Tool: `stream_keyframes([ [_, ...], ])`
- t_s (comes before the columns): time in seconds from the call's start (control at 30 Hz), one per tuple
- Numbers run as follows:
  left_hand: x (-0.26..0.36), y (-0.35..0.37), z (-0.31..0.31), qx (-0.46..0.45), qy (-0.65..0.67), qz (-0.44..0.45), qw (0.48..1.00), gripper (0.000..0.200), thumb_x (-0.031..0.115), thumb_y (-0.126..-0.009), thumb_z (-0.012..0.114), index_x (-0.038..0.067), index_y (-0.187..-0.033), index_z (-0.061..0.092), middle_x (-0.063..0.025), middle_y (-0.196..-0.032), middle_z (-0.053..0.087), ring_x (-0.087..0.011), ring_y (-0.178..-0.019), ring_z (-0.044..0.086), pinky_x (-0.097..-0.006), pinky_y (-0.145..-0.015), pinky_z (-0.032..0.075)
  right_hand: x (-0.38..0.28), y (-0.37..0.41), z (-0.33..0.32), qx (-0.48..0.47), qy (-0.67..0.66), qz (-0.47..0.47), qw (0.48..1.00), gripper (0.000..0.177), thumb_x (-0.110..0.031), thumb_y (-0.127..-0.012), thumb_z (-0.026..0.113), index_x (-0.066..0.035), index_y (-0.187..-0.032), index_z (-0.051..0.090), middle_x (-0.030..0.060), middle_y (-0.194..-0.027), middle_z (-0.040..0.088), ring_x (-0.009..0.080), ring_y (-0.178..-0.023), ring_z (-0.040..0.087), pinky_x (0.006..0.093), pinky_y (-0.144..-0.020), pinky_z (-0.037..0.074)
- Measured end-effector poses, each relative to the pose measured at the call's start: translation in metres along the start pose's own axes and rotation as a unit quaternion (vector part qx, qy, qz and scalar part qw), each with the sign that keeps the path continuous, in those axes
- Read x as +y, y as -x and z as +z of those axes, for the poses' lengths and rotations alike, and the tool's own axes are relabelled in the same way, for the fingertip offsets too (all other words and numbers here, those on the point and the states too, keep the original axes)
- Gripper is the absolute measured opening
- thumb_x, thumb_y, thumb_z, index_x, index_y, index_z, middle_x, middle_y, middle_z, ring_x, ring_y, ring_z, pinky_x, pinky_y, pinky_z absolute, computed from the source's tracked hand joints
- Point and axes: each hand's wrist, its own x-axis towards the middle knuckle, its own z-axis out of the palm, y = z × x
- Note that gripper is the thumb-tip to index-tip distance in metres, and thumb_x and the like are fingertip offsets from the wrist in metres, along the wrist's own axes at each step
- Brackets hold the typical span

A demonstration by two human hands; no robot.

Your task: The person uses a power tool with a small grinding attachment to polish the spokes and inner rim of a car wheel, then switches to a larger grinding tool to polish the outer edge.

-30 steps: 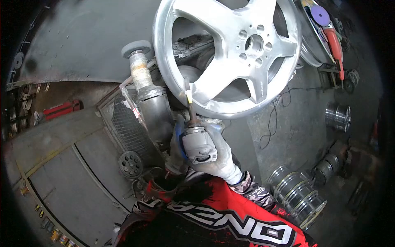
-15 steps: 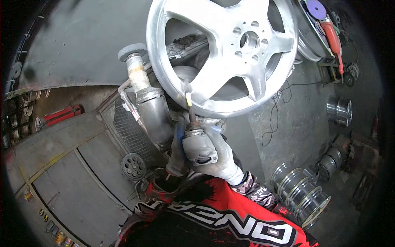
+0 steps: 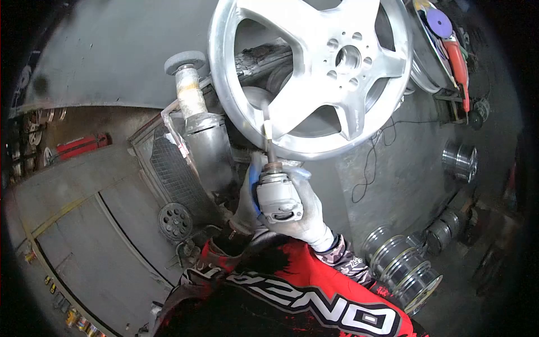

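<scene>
Both gloved hands grasp one grinder: the left hand (image 3: 245,203) along its left side, the right hand (image 3: 309,210) curled round its right. Its spindle (image 3: 269,147) points at the five-spoke alloy wheel (image 3: 300,84), tip at the lower-left spoke opening. Beside the wheel stands a motor (image 3: 210,151); at right lie a red polisher (image 3: 457,64) and stacked rims (image 3: 401,264).

The wheel (image 3: 303,84) stands ahead, the machine (image 3: 210,151) left; right of the hands (image 3: 307,210) lies open.
</scene>
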Motion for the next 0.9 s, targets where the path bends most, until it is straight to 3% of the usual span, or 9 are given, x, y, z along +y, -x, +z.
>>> stream_keyframes([
  [0.13, -0.005, 0.0, 0.013, 0.06, 0.017, 0.035, 0.997, 0.062, 0.062, -0.1, 0.044, 0.004, -0.115, 0.061, -0.0108, -0.097, 0.069, -0.0215, -0.085, 0.069, -0.0382, -0.078, 0.058, -0.001, -0.001, -0.003, -0.04, 0.01, 0.027, 0.999, 0.098, -0.016, -0.057, 0.093, -0.002, -0.143, 0.046, 0.0287, -0.131, 0.056, 0.0487, -0.12, 0.057, 0.0512, -0.1, 0.048],
  [0.23, -0.002, 0.01, 0.011, 0.014, 0.068, -0.004, 0.998, 0.065, 0.063, -0.1, 0.042, 0.003, -0.117, 0.06, -0.0115, -0.102, 0.07, -0.022, -0.088, 0.069, -0.0379, -0.079, 0.058, -0.003, 0.005, 0.006, -0.035, 0.012, 0.013, 0.999, 0.099, -0.017, -0.058, 0.093, -0.001, -0.143, 0.045, 0.0283, -0.132, 0.056, 0.0486, -0.121, 0.056, 0.0517, -0.102, 0.046],
  [0.3, 0.001, 0.013, 0.014, -0.039, -0.003, 0.017, 0.999, 0.071, 0.061, -0.105, 0.03, 0.0, -0.129, 0.055, -0.011, -0.111, 0.067, -0.0179, -0.099, 0.065, -0.0338, -0.089, 0.054, -0.002, 0.007, 0.011, -0.028, 0.002, 0.007, 1.0, 0.099, -0.017, -0.059, 0.093, -0.002, -0.144, 0.044, 0.0282, -0.132, 0.056, 0.0484, -0.12, 0.057, 0.052, -0.102, 0.047],
  [0.43, 0.003, 0.015, -0.001, -0.011, 0.011, 0.015, 1.0, 0.073, 0.062, -0.104, 0.03, -0.002, -0.132, 0.054, -0.0129, -0.114, 0.067, -0.0189, -0.1, 0.066, -0.0346, -0.09, 0.054, -0.003, 0.006, 0.011, -0.055, -0.01, 0.081, 0.995, 0.1, -0.019, -0.058, 0.094, -0.003, -0.144, 0.044, 0.028, -0.132, 0.056, 0.0476, -0.12, 0.057, 0.0514, -0.1, 0.049],
  [0.5, 0.002, 0.009, -0.009, -0.045, 0.001, 0.004, 0.999, 0.076, 0.063, -0.104, 0.029, -0.003, -0.131, 0.054, -0.0143, -0.116, 0.067, -0.0201, -0.102, 0.066, -0.0361, -0.091, 0.055, 0.001, 0.01, 0.008, -0.057, -0.006, 0.063, 0.996, 0.101, -0.02, -0.058, 0.094, -0.003, -0.144, 0.044, 0.0282, -0.131, 0.056, 0.0475, -0.12, 0.057, 0.0513, -0.1, 0.049],
  [0.57, -0.002, 0.011, -0.002, -0.021, -0.019, -0.008, 1.0, 0.077, 0.063, -0.104, 0.028, -0.004, -0.131, 0.055, -0.0156, -0.118, 0.067, -0.0209, -0.102, 0.066, -0.0362, -0.091, 0.055, 0.003, 0.01, 0.006, -0.059, -0.001, 0.047, 0.997, 0.101, -0.021, -0.058, 0.094, -0.003, -0.144, 0.044, 0.0283, -0.131, 0.056, 0.0475, -0.12, 0.057, 0.0512, -0.1, 0.049],
  [0.63, -0.002, 0.011, 0.004, -0.012, 0.089, -0.037, 0.995, 0.079, 0.068, -0.098, 0.039, -0.004, -0.125, 0.059, -0.0175, -0.111, 0.07, -0.0265, -0.098, 0.069, -0.0399, -0.09, 0.056, 0.002, 0.007, 0.005, -0.066, 0.01, 0.029, 0.997, 0.101, -0.022, -0.058, 0.094, -0.001, -0.143, 0.044, 0.0287, -0.131, 0.055, 0.0471, -0.118, 0.058, 0.0511, -0.1, 0.049],
  [0.77, 0.005, 0.008, 0.0, 0.025, -0.05, 0.005, 0.998, 0.079, 0.068, -0.098, 0.038, -0.003, -0.125, 0.059, -0.0158, -0.111, 0.07, -0.025, -0.097, 0.069, -0.0378, -0.088, 0.056, 0.004, 0.01, 0.013, -0.04, 0.012, 0.048, 0.998, 0.1, -0.024, -0.058, 0.094, -0.001, -0.142, 0.045, 0.028, -0.131, 0.056, 0.0462, -0.118, 0.058, 0.0504, -0.1, 0.049],
  [0.9, -0.002, 0.013, -0.003, 0.054, -0.013, -0.011, 0.998, 0.075, 0.066, -0.1, 0.038, -0.001, -0.123, 0.06, -0.0137, -0.108, 0.071, -0.0226, -0.094, 0.07, -0.0358, -0.086, 0.057, 0.002, 0.013, 0.009, -0.062, 0.007, 0.081, 0.995, 0.093, -0.023, -0.06, 0.093, 0.0, -0.138, 0.048, 0.0259, -0.13, 0.057, 0.0446, -0.117, 0.059, 0.0487, -0.098, 0.05],
])
